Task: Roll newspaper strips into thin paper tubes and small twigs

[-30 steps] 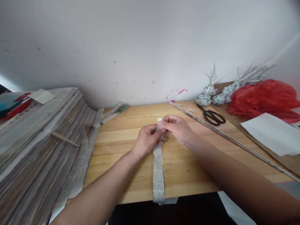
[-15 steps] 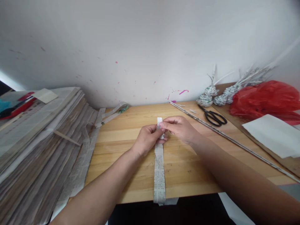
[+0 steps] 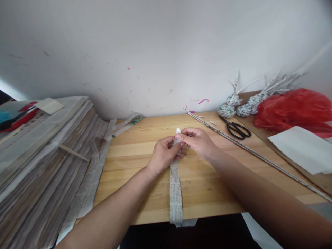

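Observation:
A long strip of newspaper point(image 3: 176, 193) runs from my fingers toward me over the wooden table, and its near end hangs over the front edge. My left hand point(image 3: 164, 154) pinches the strip near its far end, thumb on top. From the other side my right hand point(image 3: 198, 141) grips the same end between thumb and forefinger. The tip that pokes out beyond my fingers looks narrow and folded. Part of the strip is hidden under both hands.
Tall stacks of newspaper point(image 3: 59, 166) stand at the left, with paper strips point(image 3: 97, 166) beside them. Thin rolled paper sticks point(image 3: 249, 150) lie diagonally at the right, near black scissors point(image 3: 238, 130). Woven paper pieces point(image 3: 228, 108), a red plastic bag point(image 3: 295, 109) and white paper point(image 3: 303, 148) are farther right.
The strip's far tip has become narrower and more pointed between my fingers. The strip's length tilts slightly more to the left. Both hands stay in nearly the same place.

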Action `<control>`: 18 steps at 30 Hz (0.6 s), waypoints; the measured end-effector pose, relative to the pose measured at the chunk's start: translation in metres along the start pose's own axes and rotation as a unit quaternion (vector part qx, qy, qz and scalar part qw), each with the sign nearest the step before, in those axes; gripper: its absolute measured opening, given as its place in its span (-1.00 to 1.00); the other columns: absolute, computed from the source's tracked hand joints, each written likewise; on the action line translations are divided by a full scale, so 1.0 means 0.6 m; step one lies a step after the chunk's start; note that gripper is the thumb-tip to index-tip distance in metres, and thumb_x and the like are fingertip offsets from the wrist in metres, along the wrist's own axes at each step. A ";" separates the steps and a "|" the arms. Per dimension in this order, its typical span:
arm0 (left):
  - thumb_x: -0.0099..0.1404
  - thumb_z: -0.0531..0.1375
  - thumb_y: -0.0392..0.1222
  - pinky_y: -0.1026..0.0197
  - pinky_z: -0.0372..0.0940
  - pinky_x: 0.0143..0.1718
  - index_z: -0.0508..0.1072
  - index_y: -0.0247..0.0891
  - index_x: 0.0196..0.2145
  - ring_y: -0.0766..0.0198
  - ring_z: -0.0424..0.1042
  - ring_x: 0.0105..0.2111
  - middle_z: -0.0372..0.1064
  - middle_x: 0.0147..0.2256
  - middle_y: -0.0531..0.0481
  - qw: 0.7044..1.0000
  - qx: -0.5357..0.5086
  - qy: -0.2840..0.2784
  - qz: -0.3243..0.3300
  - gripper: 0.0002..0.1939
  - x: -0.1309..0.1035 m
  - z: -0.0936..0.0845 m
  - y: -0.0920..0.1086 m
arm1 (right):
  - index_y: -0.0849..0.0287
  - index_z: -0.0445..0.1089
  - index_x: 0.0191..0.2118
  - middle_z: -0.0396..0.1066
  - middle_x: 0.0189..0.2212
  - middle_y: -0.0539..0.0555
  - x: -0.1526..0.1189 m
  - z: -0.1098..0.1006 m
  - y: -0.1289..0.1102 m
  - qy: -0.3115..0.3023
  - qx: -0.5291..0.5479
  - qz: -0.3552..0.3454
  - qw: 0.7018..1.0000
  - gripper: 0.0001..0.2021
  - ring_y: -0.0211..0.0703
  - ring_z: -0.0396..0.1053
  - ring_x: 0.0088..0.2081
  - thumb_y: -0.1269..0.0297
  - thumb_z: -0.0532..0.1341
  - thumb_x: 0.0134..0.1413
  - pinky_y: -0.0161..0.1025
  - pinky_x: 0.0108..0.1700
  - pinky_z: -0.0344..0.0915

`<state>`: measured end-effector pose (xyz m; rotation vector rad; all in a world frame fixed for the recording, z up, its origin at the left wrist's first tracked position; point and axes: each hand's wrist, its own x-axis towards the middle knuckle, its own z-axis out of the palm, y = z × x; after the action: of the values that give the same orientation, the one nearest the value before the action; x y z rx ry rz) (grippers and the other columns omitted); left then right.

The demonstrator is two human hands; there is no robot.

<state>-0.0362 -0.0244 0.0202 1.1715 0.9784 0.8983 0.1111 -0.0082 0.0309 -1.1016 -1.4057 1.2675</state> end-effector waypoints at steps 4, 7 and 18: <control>0.16 0.28 -0.09 0.35 0.31 -0.48 0.45 -0.35 -0.37 0.37 0.44 -0.49 0.44 -0.46 -0.04 1.000 0.007 -0.013 -0.008 -0.77 0.001 -0.001 -0.003 | 0.22 0.45 -0.40 0.35 -0.55 -0.05 0.000 -0.001 -0.004 -0.002 0.041 0.014 0.999 -0.78 -0.41 0.11 -0.59 0.15 0.32 -0.05 -0.34 -0.56 0.00; 0.15 0.29 -0.07 0.37 0.27 -0.53 0.46 -0.35 -0.37 0.38 0.42 -0.51 0.43 -0.46 -0.03 0.999 0.010 -0.032 -0.017 -0.75 0.001 -0.003 -0.003 | 0.22 0.46 -0.38 0.36 -0.55 -0.04 0.000 -0.002 -0.002 -0.006 0.078 0.028 0.997 -0.77 -0.40 0.15 -0.59 0.14 0.32 -0.04 -0.34 -0.56 0.01; 0.11 0.33 -0.10 0.33 0.34 -0.45 0.48 -0.37 -0.32 0.38 0.42 -0.50 0.40 -0.49 0.00 0.995 -0.067 -0.045 -0.056 -0.73 0.002 -0.010 0.001 | 0.18 0.43 -0.05 0.46 -0.39 0.06 0.006 -0.016 0.005 -0.100 0.151 0.061 0.982 -0.61 -0.25 0.37 -0.42 0.02 0.22 0.10 -0.26 -0.37 0.28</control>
<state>-0.0414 -0.0212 0.0202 1.0246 0.8874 0.8025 0.1199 -0.0029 0.0286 -0.8823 -1.2513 1.6567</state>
